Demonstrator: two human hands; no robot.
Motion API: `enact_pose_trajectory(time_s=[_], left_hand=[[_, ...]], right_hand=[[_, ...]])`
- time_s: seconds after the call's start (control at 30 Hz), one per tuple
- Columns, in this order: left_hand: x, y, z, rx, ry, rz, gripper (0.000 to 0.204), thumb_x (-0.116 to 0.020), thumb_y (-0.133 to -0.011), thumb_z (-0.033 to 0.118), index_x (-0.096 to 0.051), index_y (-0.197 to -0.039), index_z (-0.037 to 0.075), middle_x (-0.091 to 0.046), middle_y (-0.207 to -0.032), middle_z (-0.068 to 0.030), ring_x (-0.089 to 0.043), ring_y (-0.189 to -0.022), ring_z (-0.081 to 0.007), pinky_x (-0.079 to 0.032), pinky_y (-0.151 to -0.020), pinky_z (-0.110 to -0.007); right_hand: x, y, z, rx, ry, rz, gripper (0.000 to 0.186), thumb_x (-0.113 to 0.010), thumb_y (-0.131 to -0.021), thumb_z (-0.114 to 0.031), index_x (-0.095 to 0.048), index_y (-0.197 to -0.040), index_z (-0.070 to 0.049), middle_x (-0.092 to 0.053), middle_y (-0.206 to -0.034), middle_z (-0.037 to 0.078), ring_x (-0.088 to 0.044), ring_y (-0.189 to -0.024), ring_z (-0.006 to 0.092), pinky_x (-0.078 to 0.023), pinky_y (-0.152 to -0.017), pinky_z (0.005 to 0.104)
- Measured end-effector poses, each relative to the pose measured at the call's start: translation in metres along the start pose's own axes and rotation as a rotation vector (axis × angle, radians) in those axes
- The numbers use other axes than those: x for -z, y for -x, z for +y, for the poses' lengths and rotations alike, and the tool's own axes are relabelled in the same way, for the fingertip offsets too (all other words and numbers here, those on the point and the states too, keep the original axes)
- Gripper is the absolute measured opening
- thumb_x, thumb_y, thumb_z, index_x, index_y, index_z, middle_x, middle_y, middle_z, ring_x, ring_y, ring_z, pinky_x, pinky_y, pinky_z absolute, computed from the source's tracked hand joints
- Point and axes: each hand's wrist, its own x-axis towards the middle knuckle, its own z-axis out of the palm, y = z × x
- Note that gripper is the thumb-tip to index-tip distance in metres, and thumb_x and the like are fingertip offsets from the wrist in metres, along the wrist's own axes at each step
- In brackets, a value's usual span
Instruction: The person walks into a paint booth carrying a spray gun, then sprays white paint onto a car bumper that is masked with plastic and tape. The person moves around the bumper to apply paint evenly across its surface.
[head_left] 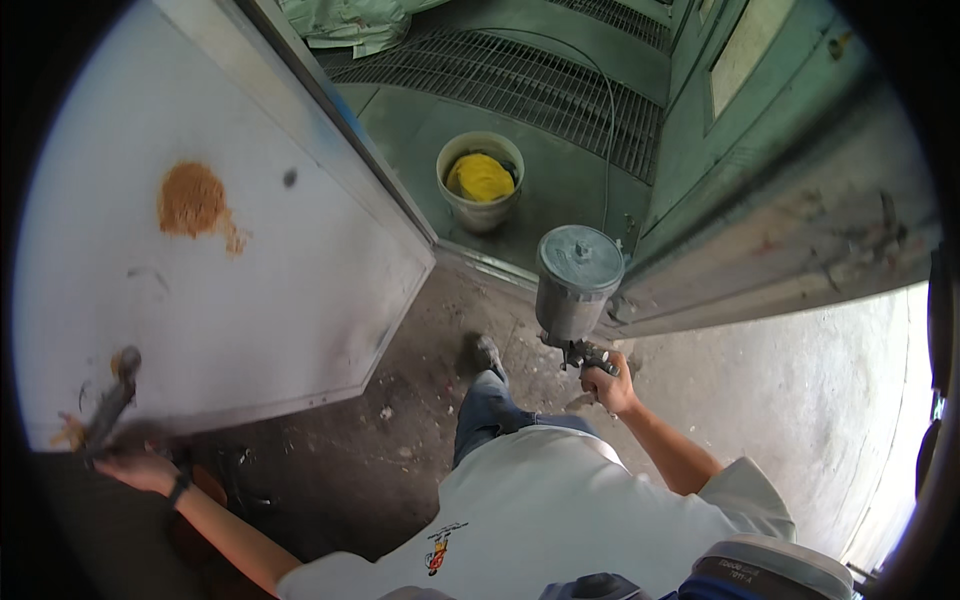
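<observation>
My right hand (pixel 608 385) is wrapped round the grip of a spray gun (pixel 582 355). On top of the gun sits a large grey metal cup (pixel 580 285) with its lid on, held nearly upright. Far to the left, my left hand (pixel 140 470) is at the lower end of a dark door handle (pixel 115 395), its fingers closed about it and partly lost in shadow. That handle is fixed to a white door (pixel 300 260), which stands swung out and bears a rust-brown patch (pixel 193 200).
Beyond the doorway sill (pixel 490 268), a white bucket (pixel 480 210) holding yellow cloth stands on the green floor. A thin hose (pixel 612 120) runs across floor grates (pixel 520 85). Plastic sheeting (pixel 350 22) lies far left. Another door (pixel 770 200) stands at right.
</observation>
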Motion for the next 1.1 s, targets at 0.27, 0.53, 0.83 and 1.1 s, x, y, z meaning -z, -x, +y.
enact_pose_trajectory(time_s=[0.27,0.53,0.83,1.1], left_hand=[[-0.062,-0.027,0.052,-0.597,-0.926,-0.447,0.036,-0.070,-0.086,0.013,-0.062,-0.118,0.000,-0.064,-0.122,-0.0186,-0.056,-0.118,-0.0399,-0.043,-0.106,-0.053],[-0.076,-0.047,0.055,-0.392,-1.295,-0.690,0.031,-0.073,-0.086,0.026,-0.074,-0.102,-0.001,-0.071,-0.101,-0.0239,-0.062,-0.109,-0.0406,-0.047,-0.103,-0.048],[-0.018,0.005,0.164,0.040,-1.548,-0.734,0.027,-0.069,-0.084,0.018,-0.075,-0.106,0.003,-0.074,-0.106,-0.0208,-0.063,-0.107,-0.0402,-0.046,-0.102,-0.046],[-0.154,0.104,0.355,0.374,-1.609,-0.901,0.028,-0.067,-0.088,0.020,-0.074,-0.110,0.003,-0.074,-0.107,-0.0192,-0.065,-0.104,-0.0378,-0.048,-0.100,-0.045]], right_hand=[[-0.023,-0.162,-0.115,0.163,-0.108,0.119,0.017,-0.060,-0.082,-0.007,-0.058,-0.065,-0.002,-0.056,-0.056,0.005,-0.053,-0.049,0.0139,-0.039,-0.047,0.0282],[-0.005,-0.320,-0.226,0.549,-0.382,0.228,0.018,-0.058,-0.087,-0.005,-0.055,-0.069,-0.005,-0.054,-0.058,0.005,-0.050,-0.047,0.0127,-0.044,-0.049,0.0299],[0.074,-0.526,-0.263,0.466,-0.310,0.219,0.012,-0.059,-0.087,-0.006,-0.055,-0.075,-0.005,-0.054,-0.060,0.003,-0.050,-0.049,0.0128,-0.043,-0.049,0.0313],[0.137,-0.641,-0.358,0.456,0.050,-0.005,0.048,-0.059,-0.081,-0.009,-0.067,-0.127,0.003,-0.059,-0.070,0.000,-0.054,-0.061,0.0079,-0.045,-0.058,0.0271]])
